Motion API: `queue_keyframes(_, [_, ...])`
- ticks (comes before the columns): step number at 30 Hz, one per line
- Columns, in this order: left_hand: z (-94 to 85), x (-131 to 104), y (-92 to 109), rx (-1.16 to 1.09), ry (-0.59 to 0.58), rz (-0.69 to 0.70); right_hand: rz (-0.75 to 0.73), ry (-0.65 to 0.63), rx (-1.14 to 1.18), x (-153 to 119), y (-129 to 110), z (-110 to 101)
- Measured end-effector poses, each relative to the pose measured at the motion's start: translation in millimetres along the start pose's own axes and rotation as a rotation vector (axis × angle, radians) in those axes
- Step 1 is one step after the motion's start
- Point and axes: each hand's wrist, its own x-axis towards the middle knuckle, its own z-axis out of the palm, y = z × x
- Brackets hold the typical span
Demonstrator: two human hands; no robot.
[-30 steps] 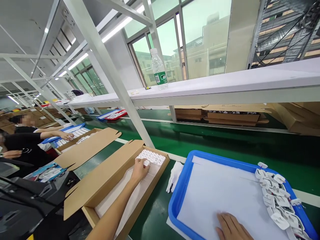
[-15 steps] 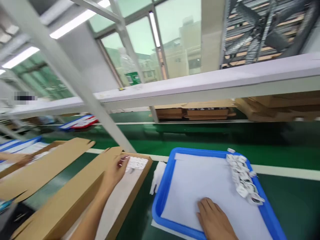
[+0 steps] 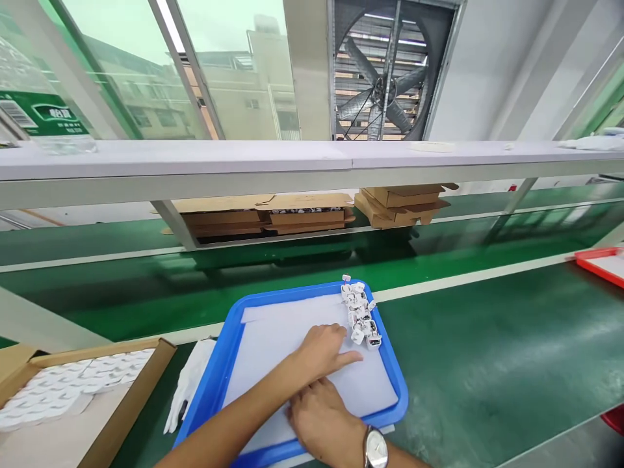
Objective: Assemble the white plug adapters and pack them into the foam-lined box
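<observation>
My left hand [image 3: 322, 351] reaches over the blue tray [image 3: 229, 351], thumb out to the right and the other fingers curled, with nothing visible in it. It lies just left of a cluster of small white parts [image 3: 358, 312] along the tray's right side. Below it, partly overlapped by the left wrist, is my right hand [image 3: 325, 419], with a watch on its wrist; its fingers are curled, and whatever they hold, if anything, is hidden. White sheeting [image 3: 277, 318] lines the tray.
An open cardboard box [image 3: 131, 396] with rows of white parts stands at the left. Between box and tray lies a white glove [image 3: 190, 383]. A shelf [image 3: 244, 159] crosses above the green bench. A red tray [image 3: 604, 266] is at the far right.
The view has swung to the right. My left hand has left the cardboard box and is now over the blue tray, its arm crossing above my right hand, whose fingers have curled.
</observation>
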Motion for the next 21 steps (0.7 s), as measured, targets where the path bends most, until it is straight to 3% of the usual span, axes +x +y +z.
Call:
queue_keyframes(3, [8.9,24,13,0.005,0.013,-0.022,-0.004,0.004,0.012,3,0,3])
queue_keyframes(5, [7.6,26,9,-0.016,0.02,-0.035,0.02,0.007,0.019,3,0,1])
queue_keyframes(7, [2.4,16,-5,-0.064,0.014,-0.037,0.046,0.006,0.028,2,-2,-2])
queue_keyframes(11, [-11.6,-23,-51,-0.211,-0.036,-0.056,0.071,0.001,0.063,-1,-5,-6])
queue_keyframes(13, [-15.5,-46,-73,-0.422,-0.012,-0.103,0.074,-0.004,0.09,-1,-6,-6])
queue_keyframes(16, [-16.2,-77,-93,-0.962,0.166,-0.205,0.084,-0.017,0.131,-2,-6,-11])
queue_keyframes(18, [-15.7,-94,-95,-1.235,0.302,-0.238,0.105,-0.02,0.149,-3,-4,-22])
queue_keyframes(21, [-14.8,-112,-86,-1.435,0.412,-0.219,0.226,0.068,0.372,-4,6,-46])
